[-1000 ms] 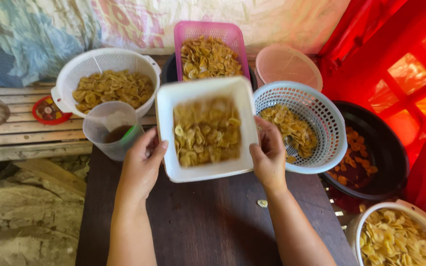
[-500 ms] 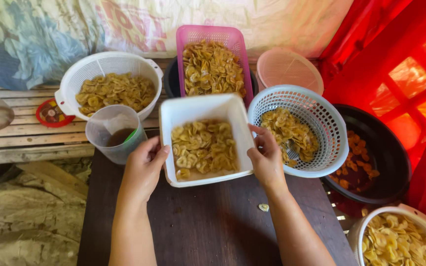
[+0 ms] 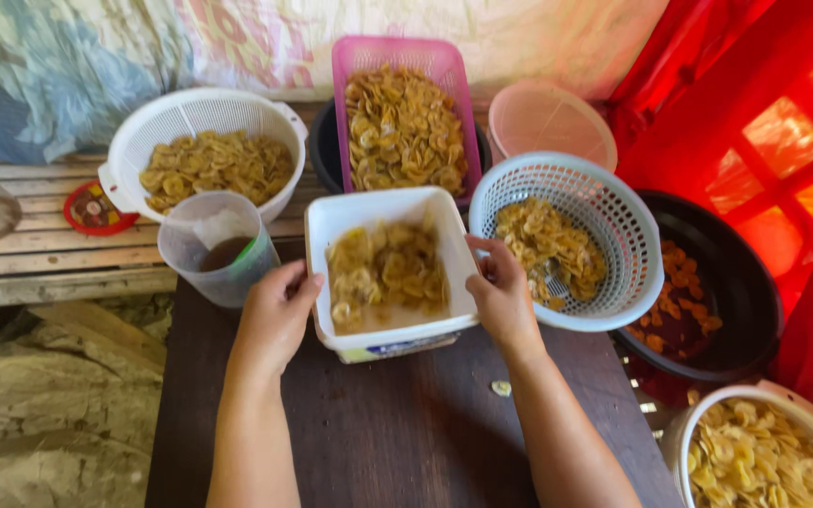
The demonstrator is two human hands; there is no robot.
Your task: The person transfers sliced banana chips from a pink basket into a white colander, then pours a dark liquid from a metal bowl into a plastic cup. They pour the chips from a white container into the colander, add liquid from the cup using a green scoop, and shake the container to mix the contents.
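A white rectangular tub (image 3: 331,226) with yellow banana chips inside sits tilted above a dark wooden table (image 3: 397,433). My left hand (image 3: 275,310) grips its left wall and my right hand (image 3: 501,292) grips its right wall. The chips (image 3: 386,271) look blurred and lie bunched toward the near side of the tub.
Around the tub stand a clear measuring jug (image 3: 216,246) with dark liquid, a white colander (image 3: 201,122) of chips, a pink basket (image 3: 399,56) of chips, a white mesh basket (image 3: 604,188), a pink lid (image 3: 549,120), a black basin (image 3: 736,282) and another white bowl (image 3: 755,452) of chips. A single chip (image 3: 501,388) lies on the table.
The tub has come down and toward me, from held high near the camera to low over the table. The chips have shifted inside it. Both hands kept their hold.
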